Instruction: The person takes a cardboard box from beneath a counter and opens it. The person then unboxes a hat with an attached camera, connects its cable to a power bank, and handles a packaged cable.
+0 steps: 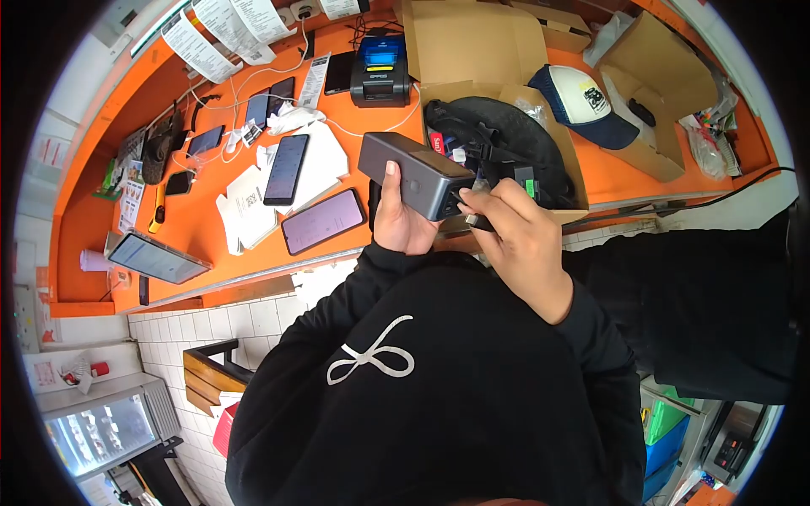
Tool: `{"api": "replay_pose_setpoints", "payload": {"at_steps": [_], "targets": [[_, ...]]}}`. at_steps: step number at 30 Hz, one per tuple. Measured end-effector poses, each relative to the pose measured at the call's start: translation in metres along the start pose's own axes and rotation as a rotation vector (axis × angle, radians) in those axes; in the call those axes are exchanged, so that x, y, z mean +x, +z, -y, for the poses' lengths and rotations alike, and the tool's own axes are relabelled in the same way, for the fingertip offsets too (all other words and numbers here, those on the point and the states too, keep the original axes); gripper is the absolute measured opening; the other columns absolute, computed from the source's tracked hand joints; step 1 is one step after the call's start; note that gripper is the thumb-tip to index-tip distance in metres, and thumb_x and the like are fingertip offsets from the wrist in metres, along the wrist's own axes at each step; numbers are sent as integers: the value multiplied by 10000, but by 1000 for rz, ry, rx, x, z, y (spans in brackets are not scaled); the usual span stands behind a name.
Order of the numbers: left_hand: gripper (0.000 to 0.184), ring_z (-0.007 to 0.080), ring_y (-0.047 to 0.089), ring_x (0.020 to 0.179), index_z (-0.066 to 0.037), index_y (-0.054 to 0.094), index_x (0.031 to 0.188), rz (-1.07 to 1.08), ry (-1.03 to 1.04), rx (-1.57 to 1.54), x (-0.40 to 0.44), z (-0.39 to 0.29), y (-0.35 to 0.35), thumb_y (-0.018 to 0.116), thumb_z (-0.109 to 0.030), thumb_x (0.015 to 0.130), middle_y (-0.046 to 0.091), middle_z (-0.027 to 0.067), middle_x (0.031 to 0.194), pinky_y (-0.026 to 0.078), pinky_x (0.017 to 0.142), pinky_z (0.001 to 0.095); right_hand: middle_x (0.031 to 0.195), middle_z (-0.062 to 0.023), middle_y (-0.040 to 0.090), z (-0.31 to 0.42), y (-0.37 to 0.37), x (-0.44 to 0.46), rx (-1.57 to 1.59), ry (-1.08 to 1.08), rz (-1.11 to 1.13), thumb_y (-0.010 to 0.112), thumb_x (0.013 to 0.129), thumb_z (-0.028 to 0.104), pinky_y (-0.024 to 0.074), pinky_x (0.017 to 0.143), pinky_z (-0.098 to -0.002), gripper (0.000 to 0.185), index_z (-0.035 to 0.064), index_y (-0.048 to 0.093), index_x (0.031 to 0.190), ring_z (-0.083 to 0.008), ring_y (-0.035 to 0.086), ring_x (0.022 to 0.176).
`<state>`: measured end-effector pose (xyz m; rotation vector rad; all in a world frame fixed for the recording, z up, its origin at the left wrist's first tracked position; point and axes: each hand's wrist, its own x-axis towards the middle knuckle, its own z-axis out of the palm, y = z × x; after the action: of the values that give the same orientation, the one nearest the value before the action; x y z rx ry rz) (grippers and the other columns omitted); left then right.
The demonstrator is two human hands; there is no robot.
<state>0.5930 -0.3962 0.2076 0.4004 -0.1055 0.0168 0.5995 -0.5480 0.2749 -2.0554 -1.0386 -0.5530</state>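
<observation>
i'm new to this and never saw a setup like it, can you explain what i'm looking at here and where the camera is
There is no machine here: a person works with two bare hands. The one picture comes from a camera worn on their head, looking forward and down, so their black top fills the lower middle and the wide lens bends the edges.

The left hand holds a dark grey block-shaped device, perhaps a power bank. The right hand pinches a small black plug near its end; whether they touch is hard to tell.

On the orange counter lie several phones, two of them a dark one and one with a pinkish screen. There is also a small printer, and an open cardboard box holding a black bag.
</observation>
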Motion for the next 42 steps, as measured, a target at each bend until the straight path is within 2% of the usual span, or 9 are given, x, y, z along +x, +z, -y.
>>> {"api": "replay_pose_setpoints", "payload": {"at_steps": [14, 16, 22, 26, 28, 29, 30, 36, 42], "targets": [[416, 219, 513, 1052, -35, 433, 1170, 52, 33, 59, 28, 14, -1, 355, -369, 935, 539, 103, 1110, 391, 922, 364, 711, -81, 509, -26, -13, 2, -30, 26, 30, 668, 661, -44, 421, 488, -260, 251, 0, 610, 901, -165, 541, 588], [433, 240, 513, 1053, -29, 436, 1171, 33, 44, 58, 32, 15, 0, 354, -380, 931, 538, 115, 1113, 384, 926, 382, 727, -60, 507, -38, -19, 9, 214, 58, -22, 680, 668, -10, 391, 494, -232, 240, 4, 612, 898, -135, 511, 616], [481, 309, 538, 1008, -90, 430, 1191, -1, 183, 127, 43, 11, -11, 389, -461, 889, 546, 102, 1092, 437, 858, 477, 638, 30, 437, -85, -60, 5, 215, 614, -278, 576, 854, 161, 337, 529, -206, 197, 18, 527, 727, -49, 382, 595], [419, 217, 552, 921, -80, 404, 1191, 29, 141, 142, 41, 10, -18, 407, -383, 901, 538, 89, 1062, 458, 800, 383, 732, -195, 581, -108, -58, 4, 6, 722, 65, 661, 733, 263, 455, 636, -373, 321, -19, 580, 863, -335, 584, 704], [414, 214, 574, 855, -86, 414, 1179, 2, 79, 158, 41, 11, -25, 397, -393, 901, 559, 76, 1003, 491, 701, 378, 839, -208, 589, -152, -18, -27, -103, 536, 97, 661, 699, 313, 460, 699, -418, 390, -8, 590, 907, -343, 586, 805], [675, 307, 561, 863, -42, 381, 1199, -88, 80, 267, 43, 10, -51, 431, -589, 806, 545, 182, 1006, 483, 680, 373, 851, -205, 596, -144, -20, -26, -200, 628, 267, 645, 690, 386, 464, 722, -431, 457, -8, 591, 914, -344, 587, 837], [675, 306, 562, 861, -41, 383, 1196, -129, 45, 311, 49, 14, -59, 430, -590, 806, 545, 181, 1002, 484, 679, 373, 795, -216, 614, -139, -18, -22, -187, 726, 360, 669, 638, 439, 486, 668, -428, 534, -34, 602, 876, -344, 603, 782], [670, 303, 565, 845, -38, 392, 1181, -74, -84, 427, 92, 44, -29, 423, -593, 807, 551, 176, 981, 488, 673, 374, 739, -172, 638, -147, -5, -15, -256, 642, 557, 761, 535, 308, 499, 616, -417, 379, 10, 662, 748, -324, 627, 727], [667, 300, 569, 829, -35, 402, 1166, -12, -158, 438, 102, 57, -14, 417, -597, 808, 556, 171, 959, 492, 666, 375, 783, -186, 612, -128, -22, -21, -217, 698, 236, 683, 624, 334, 488, 639, -431, 451, 38, 588, 951, -341, 604, 779]]}}
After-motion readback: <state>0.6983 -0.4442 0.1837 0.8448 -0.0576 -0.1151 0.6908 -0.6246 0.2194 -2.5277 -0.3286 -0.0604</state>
